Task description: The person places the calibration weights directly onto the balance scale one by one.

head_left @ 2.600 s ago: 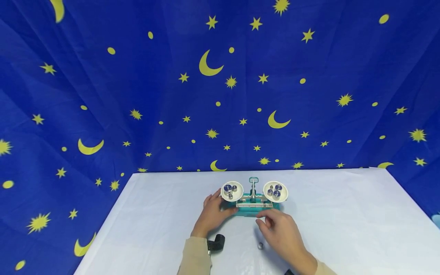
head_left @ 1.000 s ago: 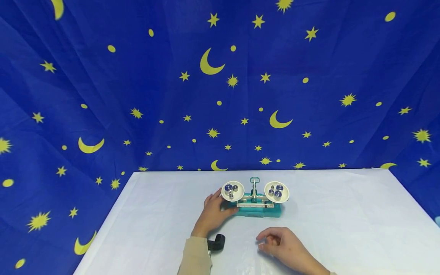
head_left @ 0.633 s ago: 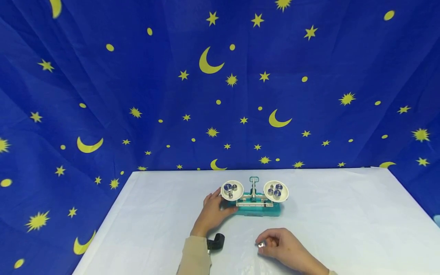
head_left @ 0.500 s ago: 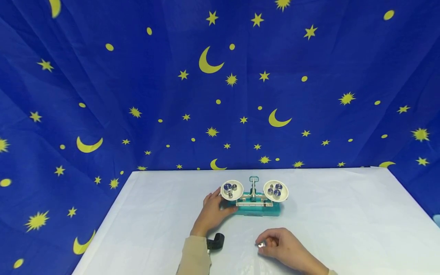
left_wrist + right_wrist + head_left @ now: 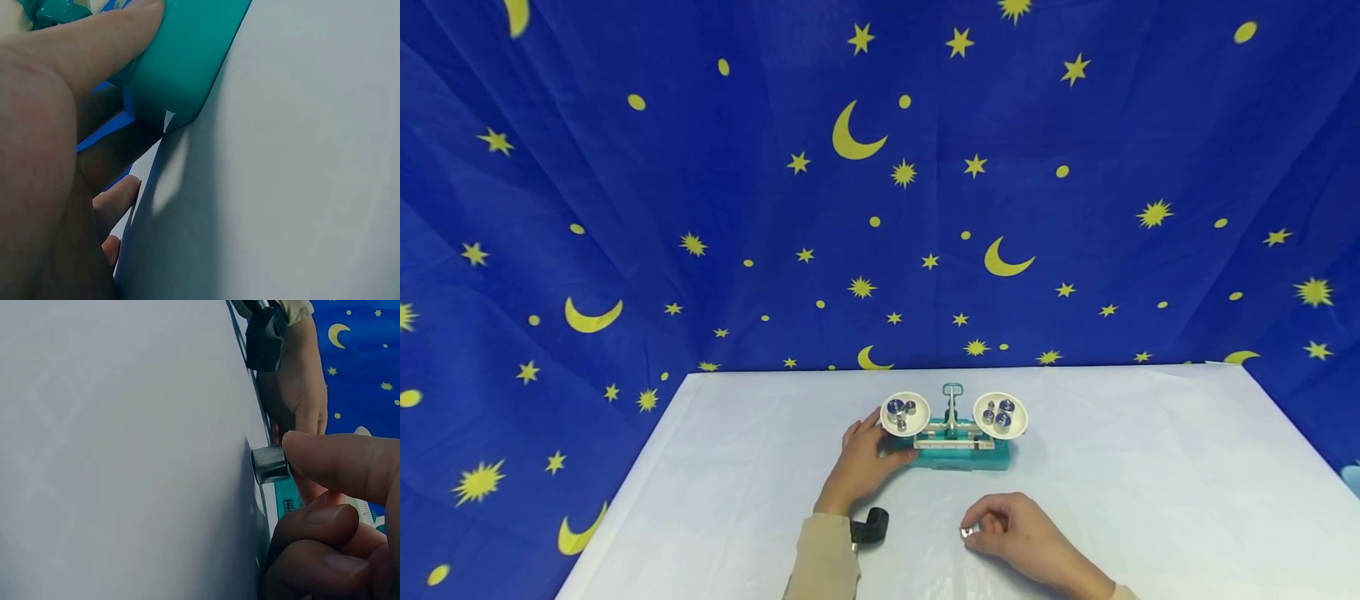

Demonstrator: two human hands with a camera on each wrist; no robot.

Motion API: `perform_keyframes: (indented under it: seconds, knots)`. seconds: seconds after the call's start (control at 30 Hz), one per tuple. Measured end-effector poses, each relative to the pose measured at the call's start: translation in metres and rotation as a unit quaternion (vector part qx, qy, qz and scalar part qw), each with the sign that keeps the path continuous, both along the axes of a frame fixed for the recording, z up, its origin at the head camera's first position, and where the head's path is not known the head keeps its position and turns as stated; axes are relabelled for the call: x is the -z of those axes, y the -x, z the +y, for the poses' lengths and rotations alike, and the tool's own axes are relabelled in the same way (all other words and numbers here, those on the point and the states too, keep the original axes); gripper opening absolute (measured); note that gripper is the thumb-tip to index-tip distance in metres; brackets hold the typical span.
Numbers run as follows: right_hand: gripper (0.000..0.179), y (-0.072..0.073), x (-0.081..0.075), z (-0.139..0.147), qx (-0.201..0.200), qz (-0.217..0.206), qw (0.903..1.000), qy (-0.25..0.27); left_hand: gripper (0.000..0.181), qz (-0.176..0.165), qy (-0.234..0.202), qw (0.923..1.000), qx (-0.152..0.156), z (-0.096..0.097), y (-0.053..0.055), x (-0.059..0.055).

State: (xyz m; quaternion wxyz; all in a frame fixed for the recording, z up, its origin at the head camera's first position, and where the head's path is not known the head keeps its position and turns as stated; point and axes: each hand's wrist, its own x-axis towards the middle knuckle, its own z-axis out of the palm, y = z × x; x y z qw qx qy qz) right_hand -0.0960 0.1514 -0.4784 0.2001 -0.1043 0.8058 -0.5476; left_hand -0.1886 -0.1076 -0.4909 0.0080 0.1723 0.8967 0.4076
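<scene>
A teal balance scale [image 5: 958, 458] with two white pans stands on the white table. My left hand [image 5: 859, 465] grips the left end of its base, the thumb on the front and the other fingers behind; the left wrist view shows the thumb pressing the teal base [image 5: 187, 56]. Several metal weights [image 5: 896, 407] sit in the left pan [image 5: 919, 427], and several more [image 5: 1002, 420] lie in the right pan [image 5: 1019, 423]. In front of the scale, my right hand [image 5: 1030, 537] pinches a small silver cylindrical weight [image 5: 270, 464] between thumb and forefinger, close to the tabletop.
A black camera mount [image 5: 870, 527] sticks out from the left wrist, between the two forearms. Behind the white table [image 5: 1150, 467] hangs a blue cloth [image 5: 737, 183] with yellow moons and stars.
My right hand has drawn back from the scale's front edge toward me and taken hold of the weight that lay on the table. The left hand has stayed on the base.
</scene>
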Motion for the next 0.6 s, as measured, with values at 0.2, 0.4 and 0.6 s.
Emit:
perform_keyframes:
  seconds: [0.2,0.4,0.6]
  knots:
    - [0.012,0.0000,0.0016,0.0000,0.005,0.011,0.9999,0.002,0.063,-0.001,-0.003,1.0000,0.001,0.0002,-0.0001,-0.0002]
    - [0.012,-0.0001,0.0016,-0.0018,0.013,0.016,0.9998,-0.004,0.063,0.001,-0.002,1.0000,0.000,-0.0001,0.0000,-0.0001]
    - [0.011,-0.0006,0.0015,-0.0030,0.019,0.015,0.9997,-0.002,0.062,0.000,-0.005,1.0000,0.000,0.0000,-0.0005,-0.0010]
